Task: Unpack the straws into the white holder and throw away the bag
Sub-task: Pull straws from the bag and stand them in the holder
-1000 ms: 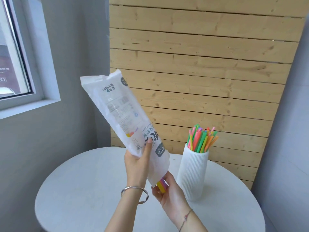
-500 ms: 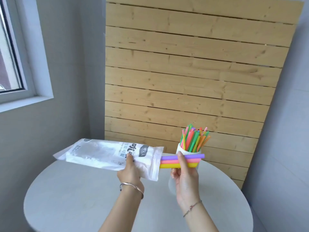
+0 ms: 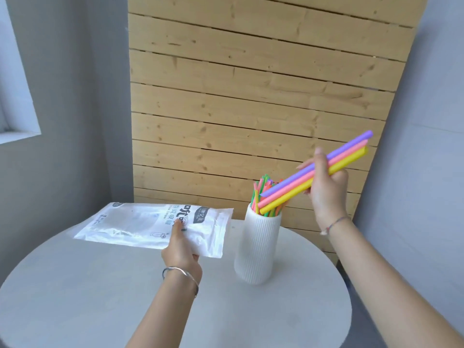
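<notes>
My right hand [image 3: 326,187] grips three straws [image 3: 293,189], purple, pink and yellow, tilted with their lower ends at the mouth of the white ribbed holder [image 3: 256,249]. Several coloured straws [image 3: 261,194] stand inside the holder. My left hand [image 3: 182,254] holds the clear printed plastic bag [image 3: 140,224] flat and level above the left side of the round table; the bag looks empty.
The round grey table [image 3: 100,297] carries the holder at its right middle. A wooden slat panel [image 3: 251,96] stands behind it, with grey walls on both sides and a window sill [image 3: 17,136] at the far left.
My right hand pulled the three straws out of the bag, then raised and tilted them over the holder. My left hand lowered the bag from upright to flat.
</notes>
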{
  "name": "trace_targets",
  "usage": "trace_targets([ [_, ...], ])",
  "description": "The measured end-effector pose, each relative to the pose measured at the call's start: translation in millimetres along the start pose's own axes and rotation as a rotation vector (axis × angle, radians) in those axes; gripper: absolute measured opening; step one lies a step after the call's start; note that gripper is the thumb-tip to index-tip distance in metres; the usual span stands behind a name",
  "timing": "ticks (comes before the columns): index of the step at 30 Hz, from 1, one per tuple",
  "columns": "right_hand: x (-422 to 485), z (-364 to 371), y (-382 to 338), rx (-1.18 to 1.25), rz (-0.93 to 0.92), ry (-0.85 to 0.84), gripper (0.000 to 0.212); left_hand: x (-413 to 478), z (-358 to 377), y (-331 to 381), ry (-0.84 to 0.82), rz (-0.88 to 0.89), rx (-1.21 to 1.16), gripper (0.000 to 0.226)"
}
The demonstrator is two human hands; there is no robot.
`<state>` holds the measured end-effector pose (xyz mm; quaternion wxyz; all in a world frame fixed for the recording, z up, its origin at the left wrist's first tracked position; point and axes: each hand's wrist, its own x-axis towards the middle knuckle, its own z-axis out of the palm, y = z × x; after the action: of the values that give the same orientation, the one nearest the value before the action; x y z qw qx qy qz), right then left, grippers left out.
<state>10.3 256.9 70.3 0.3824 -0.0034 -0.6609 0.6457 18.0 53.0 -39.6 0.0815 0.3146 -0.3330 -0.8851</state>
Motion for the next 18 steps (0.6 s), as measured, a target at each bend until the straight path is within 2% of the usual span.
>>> trace_targets([
  [8,27.9,10.4,10.6,-0.256,-0.149,-0.234,0.046,9.6,3.4,-1.3,0.006,-0.006,-0.036,0.015],
  [13,16.1,16.9,27.4,-0.515,-0.175,-0.387,0.043,14.0,3.6,-4.2,0.004,-0.011,-0.047,0.026],
  [18,19.3,20.1,26.6,-0.494,-0.099,-0.484,0.036,14.4,3.5,-5.1,-0.001,-0.02,-0.05,0.025],
])
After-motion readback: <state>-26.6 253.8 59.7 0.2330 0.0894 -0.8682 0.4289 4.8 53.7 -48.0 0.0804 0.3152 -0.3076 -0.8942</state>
